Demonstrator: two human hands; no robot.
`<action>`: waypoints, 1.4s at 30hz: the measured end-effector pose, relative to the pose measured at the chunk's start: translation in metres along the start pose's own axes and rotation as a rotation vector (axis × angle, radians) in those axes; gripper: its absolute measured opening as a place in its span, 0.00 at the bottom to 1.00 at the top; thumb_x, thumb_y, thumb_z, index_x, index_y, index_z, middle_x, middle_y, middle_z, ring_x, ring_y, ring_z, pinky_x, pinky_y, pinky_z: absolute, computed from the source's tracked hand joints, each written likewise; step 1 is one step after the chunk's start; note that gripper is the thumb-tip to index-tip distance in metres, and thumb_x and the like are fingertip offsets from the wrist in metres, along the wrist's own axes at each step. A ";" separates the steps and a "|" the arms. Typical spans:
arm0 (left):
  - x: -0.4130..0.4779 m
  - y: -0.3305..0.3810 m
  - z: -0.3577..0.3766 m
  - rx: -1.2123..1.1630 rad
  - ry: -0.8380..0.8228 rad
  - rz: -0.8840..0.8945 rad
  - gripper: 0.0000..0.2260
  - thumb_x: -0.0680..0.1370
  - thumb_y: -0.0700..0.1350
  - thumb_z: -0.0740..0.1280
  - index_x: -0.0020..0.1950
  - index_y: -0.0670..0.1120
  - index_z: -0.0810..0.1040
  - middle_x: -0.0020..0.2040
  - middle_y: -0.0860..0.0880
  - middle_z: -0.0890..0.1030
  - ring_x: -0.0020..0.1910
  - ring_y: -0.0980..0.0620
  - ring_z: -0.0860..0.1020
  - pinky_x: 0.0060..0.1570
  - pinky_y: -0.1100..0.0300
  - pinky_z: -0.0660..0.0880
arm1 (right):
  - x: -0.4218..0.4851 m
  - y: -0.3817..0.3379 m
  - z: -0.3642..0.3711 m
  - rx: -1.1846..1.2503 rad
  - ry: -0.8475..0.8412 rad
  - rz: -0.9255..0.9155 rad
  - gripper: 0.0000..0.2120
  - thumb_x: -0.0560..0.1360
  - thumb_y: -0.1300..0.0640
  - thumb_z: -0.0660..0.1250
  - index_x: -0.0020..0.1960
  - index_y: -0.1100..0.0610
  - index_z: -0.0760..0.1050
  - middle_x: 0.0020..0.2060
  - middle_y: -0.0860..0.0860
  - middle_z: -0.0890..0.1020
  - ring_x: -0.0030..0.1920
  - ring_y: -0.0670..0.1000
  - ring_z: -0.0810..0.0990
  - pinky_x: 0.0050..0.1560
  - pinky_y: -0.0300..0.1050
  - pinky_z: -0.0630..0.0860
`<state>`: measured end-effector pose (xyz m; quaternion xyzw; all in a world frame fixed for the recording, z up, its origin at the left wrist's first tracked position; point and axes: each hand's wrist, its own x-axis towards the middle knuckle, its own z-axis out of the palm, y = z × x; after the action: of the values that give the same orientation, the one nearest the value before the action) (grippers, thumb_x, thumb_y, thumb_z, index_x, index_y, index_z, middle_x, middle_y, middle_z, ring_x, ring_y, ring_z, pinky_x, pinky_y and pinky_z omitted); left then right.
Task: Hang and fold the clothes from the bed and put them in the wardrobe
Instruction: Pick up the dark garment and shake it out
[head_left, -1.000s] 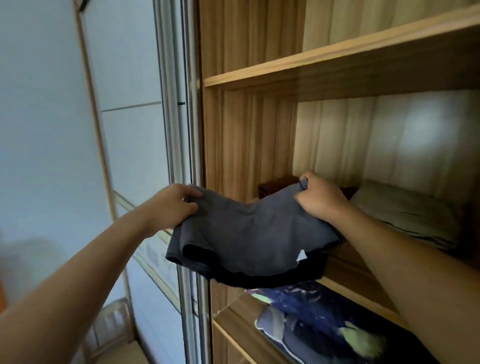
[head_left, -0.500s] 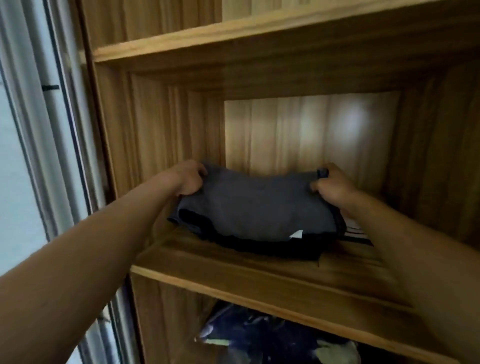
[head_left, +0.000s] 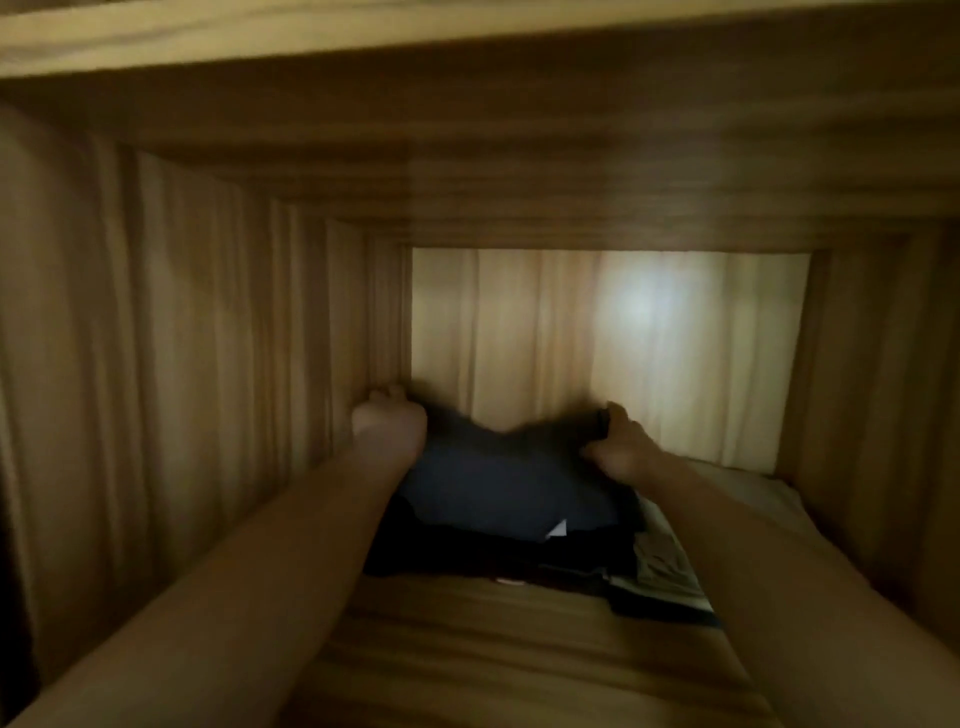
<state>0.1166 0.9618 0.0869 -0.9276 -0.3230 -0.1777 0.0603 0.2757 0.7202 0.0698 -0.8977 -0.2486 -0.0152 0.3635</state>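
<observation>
1. Wood-grain wardrobe shelf (head_left: 467, 654) fills the view, its pale back panel (head_left: 545, 332) catching a soft glare just beyond the grip.
2. Both arms reach deep inside, and the folded dark garment (head_left: 498, 488) spans the gap between the two hands, sagging slightly in the middle and close to the back panel.
3. Right hand (head_left: 618, 449) pinches the garment's far right edge, thumb and fingers curled round a dark roll of cloth.
4. Left hand (head_left: 387, 423) sits fisted at the far left corner, against the side wall. It looks clamped on the cloth too.
5. Why the two-corner hold? My read is that it keeps the fold flat and square while the piece is set down at the back.
6. Below the grip and nearer the camera lies a darker stack (head_left: 441, 558) that the garment appears to be landing on.
7. Right of the grip, under the right forearm, sits a pale striped folded item (head_left: 667, 569).
8. Hard to make out: the left fingertips hide behind the hand, blur smears the cloth's far edge, and whether the garment already rests fully on the stack can't be told.
</observation>
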 end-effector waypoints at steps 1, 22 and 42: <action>0.005 0.006 0.010 -0.029 0.028 -0.020 0.18 0.84 0.42 0.56 0.74 0.41 0.70 0.72 0.40 0.69 0.69 0.39 0.70 0.61 0.49 0.72 | 0.002 0.004 0.010 -0.250 0.033 -0.002 0.37 0.77 0.51 0.67 0.80 0.54 0.53 0.73 0.61 0.65 0.70 0.64 0.67 0.68 0.57 0.70; 0.012 0.017 0.086 0.035 -0.009 0.265 0.25 0.84 0.57 0.49 0.73 0.48 0.73 0.75 0.42 0.69 0.76 0.44 0.63 0.77 0.47 0.52 | 0.006 0.002 0.096 -0.860 0.062 -0.391 0.36 0.80 0.34 0.33 0.81 0.47 0.57 0.82 0.56 0.50 0.81 0.61 0.45 0.75 0.65 0.32; 0.002 -0.002 0.080 -0.293 -0.191 0.380 0.21 0.85 0.55 0.53 0.73 0.48 0.73 0.73 0.44 0.73 0.68 0.45 0.73 0.66 0.56 0.69 | -0.037 -0.020 0.063 -0.652 -0.255 -0.187 0.22 0.84 0.46 0.53 0.74 0.55 0.68 0.73 0.60 0.70 0.71 0.60 0.68 0.73 0.59 0.58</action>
<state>0.1401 0.9831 0.0132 -0.9831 -0.1178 -0.1197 -0.0733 0.2244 0.7577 0.0281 -0.9345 -0.3549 -0.0147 0.0212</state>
